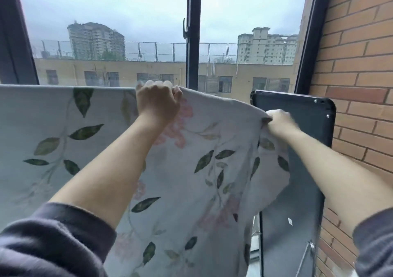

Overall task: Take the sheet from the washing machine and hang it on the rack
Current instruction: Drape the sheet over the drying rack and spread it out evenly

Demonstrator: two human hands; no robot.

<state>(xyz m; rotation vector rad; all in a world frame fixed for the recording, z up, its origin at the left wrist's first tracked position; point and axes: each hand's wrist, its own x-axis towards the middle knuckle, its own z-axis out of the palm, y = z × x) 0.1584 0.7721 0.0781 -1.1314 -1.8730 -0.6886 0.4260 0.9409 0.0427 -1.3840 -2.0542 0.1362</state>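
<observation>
Status: hanging is well under way, not finished. The pale cotton sheet printed with green leaves and pink blossoms (191, 181) is out of the washing machine, which does not appear in view. To your left the sheet already lies flat and level over what I judge to be the top rail of the rack; the rail itself is hidden beneath the cloth.

Your left hand (158, 102) grips the sheet's upper edge in a closed fist, fingers curled over the fold and pressed together. Your right hand (280, 121) is blurred; it appears to pinch the right-hand corner between thumb and fingers, but the exact finger positions cannot be told.

Between the two hands the edge sags and slopes down to the right, and the corner hangs loose in front of the dark grey flat panel with rounded corners and screws (306, 127) standing beside the red brick wall (357, 74). Whether that panel belongs to the rack cannot be confirmed.

Remaining, in my judgement: draw the right corner out, level it with the left portion, and smooth the slack.

Markings: a small white tag (290, 221) shows on the panel; nothing on it is legible. No brand or writing is readable anywhere.
</observation>
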